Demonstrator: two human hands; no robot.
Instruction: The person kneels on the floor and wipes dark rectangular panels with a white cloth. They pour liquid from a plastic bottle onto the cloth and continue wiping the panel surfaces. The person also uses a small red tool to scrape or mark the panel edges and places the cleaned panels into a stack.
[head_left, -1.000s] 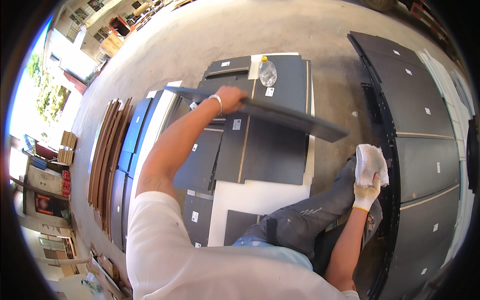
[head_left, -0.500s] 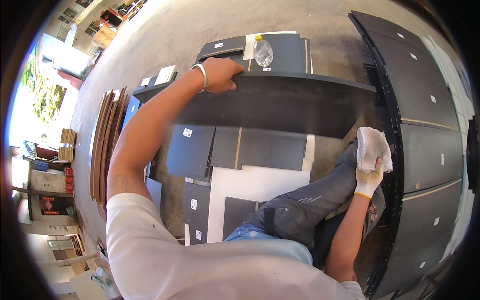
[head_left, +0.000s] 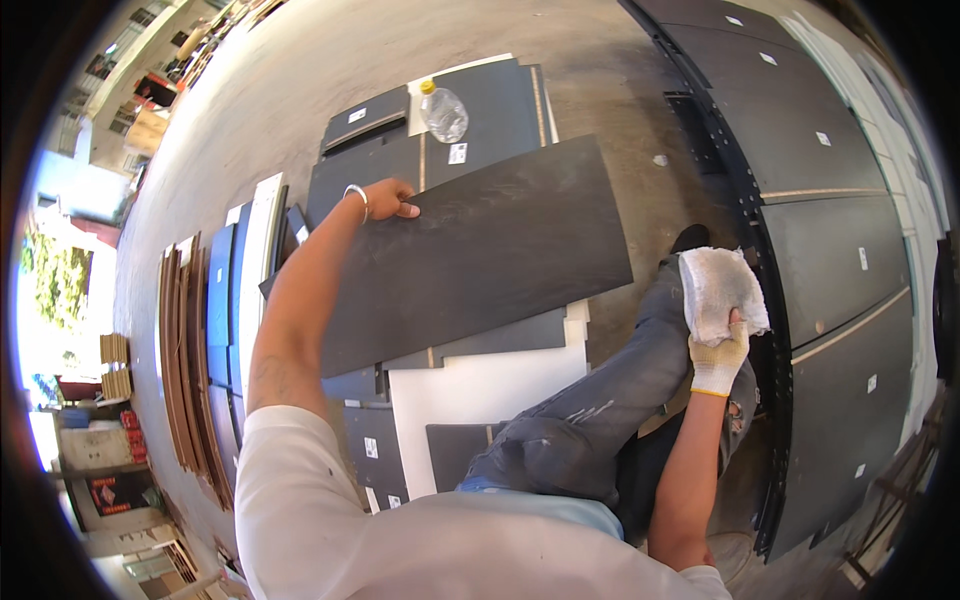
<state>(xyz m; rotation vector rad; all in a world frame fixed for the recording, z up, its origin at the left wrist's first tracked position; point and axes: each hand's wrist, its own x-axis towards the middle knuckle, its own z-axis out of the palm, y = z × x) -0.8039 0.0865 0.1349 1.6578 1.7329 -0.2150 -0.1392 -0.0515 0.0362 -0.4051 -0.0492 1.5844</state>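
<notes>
My left hand (head_left: 388, 199), bare and with a bangle at the wrist, is closed on the far edge of a long dark grey panel (head_left: 490, 260). The panel slants across in front of me, its broad face turned up and its right end farther away. A folded white cloth (head_left: 722, 295) is gripped in my right hand (head_left: 718, 365), which wears a pale knitted glove. That cloth is held off to the right of the panel, apart from it, above my leg. Fingers under the panel and behind the cloth are partly hidden.
Beneath the panel lie labelled dark boards (head_left: 490, 100) and a white sheet (head_left: 480, 395). A clear bottle with a yellow cap (head_left: 445, 115) rests on the far boards. On the right runs a long row of dark panels (head_left: 830, 255); brown boards (head_left: 185, 370) stand at the left.
The panel has tipped from nearly on edge to broad face up, its right end swinging away. My left hand moved with it. The cloth stays in my right hand, and the view has shifted.
</notes>
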